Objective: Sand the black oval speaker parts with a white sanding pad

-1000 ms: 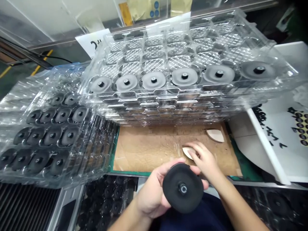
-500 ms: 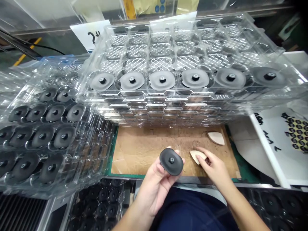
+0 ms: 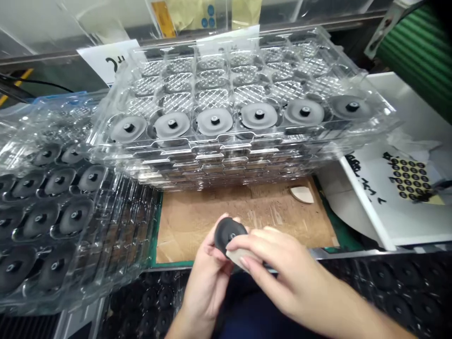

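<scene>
A black oval disc (image 3: 223, 231) with a small raised centre post is gripped in my left hand (image 3: 208, 273), over the front edge of the bench. My right hand (image 3: 282, 263) pinches a pale wedge-shaped pad (image 3: 240, 258) and holds it against the disc's lower right side. My fingers hide part of both the disc and the pad. A second pale wedge-shaped pad (image 3: 302, 194) lies on the brown cardboard sheet (image 3: 197, 212), toward its far right corner.
Stacked clear plastic trays (image 3: 219, 150) stand behind the cardboard, with black discs in the top tray's front row. More trays of discs (image 3: 74, 216) are stacked at left. A white bin (image 3: 370, 212) at right holds a sheet of round stickers (image 3: 409, 179). A green ribbed hose (image 3: 416, 52) hangs upper right.
My right hand has brought the pale pad from above the cardboard leftward onto the disc. My left hand has tilted the disc. The whole view has shifted, bringing the green hose in.
</scene>
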Motion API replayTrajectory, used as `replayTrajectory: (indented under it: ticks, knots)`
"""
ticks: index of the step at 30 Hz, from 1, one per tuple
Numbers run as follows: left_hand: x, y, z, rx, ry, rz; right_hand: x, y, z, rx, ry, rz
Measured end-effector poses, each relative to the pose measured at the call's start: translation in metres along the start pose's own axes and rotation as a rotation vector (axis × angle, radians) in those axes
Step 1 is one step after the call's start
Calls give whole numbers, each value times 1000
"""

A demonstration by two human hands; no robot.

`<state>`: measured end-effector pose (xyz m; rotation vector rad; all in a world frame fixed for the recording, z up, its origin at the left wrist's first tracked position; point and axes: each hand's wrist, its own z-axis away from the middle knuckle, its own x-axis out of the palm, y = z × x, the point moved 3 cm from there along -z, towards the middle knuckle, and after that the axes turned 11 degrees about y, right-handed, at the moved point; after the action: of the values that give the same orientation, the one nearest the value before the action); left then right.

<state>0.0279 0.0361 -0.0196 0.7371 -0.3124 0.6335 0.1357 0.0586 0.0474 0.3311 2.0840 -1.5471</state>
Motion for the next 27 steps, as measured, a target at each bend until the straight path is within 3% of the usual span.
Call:
replayTrajectory:
  ticks: [1,5,9,12,14,16,19,21,23,25,27]
  knots:
    - [0,1,1,13,20,-9,1,1,-1,6,-16,6]
    - [8,-1,6,-25,-38,-4,-9,5,-1,-68,239,11]
    - [11,1,11,-70,-67,6,-23,8,21,15,32,-82]
    - [17,-1,14,-104,-118,40,-39,13,34,112,76,73]
    - [22,-3,15,-111,-141,52,-45,12,32,61,179,212]
    - [26,-6,17,-106,-161,31,-47,10,22,-111,226,268]
    - [28,-8,20,-123,-196,-38,-45,9,7,-370,28,18]
    - [28,-10,23,-138,-198,-50,-44,13,2,-317,-54,-43]
    - [27,-12,24,-141,-175,-50,-45,16,3,-219,45,135]
    - [27,-16,25,-150,-155,-73,-42,13,7,-290,136,225]
    - [29,-22,25,-172,-159,-99,-37,13,10,-378,74,71]
